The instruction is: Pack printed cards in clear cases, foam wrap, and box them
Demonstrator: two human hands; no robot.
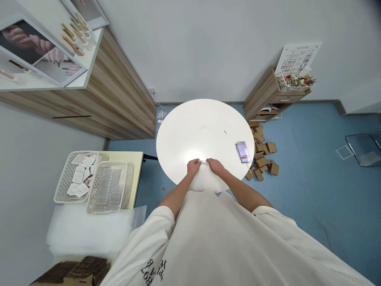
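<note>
Near the front of the round white table [205, 119], my left hand [194, 167] and my right hand [216, 166] face each other with fingers pinched. Between them they hold a small, thin, whitish strip [203, 161] by its two ends. It looks partly see-through, and its exact kind is too small to make out. The strip is level, just above or on the tabletop; I cannot tell which.
A blurred purple phone-like object [243, 152] lies at the table's right. Small cardboard boxes [260, 159] cover the floor beyond. On the left side table stand a basket of white packets [64, 184] and a basket of clear packages [92, 198], near a translucent stack [89, 230].
</note>
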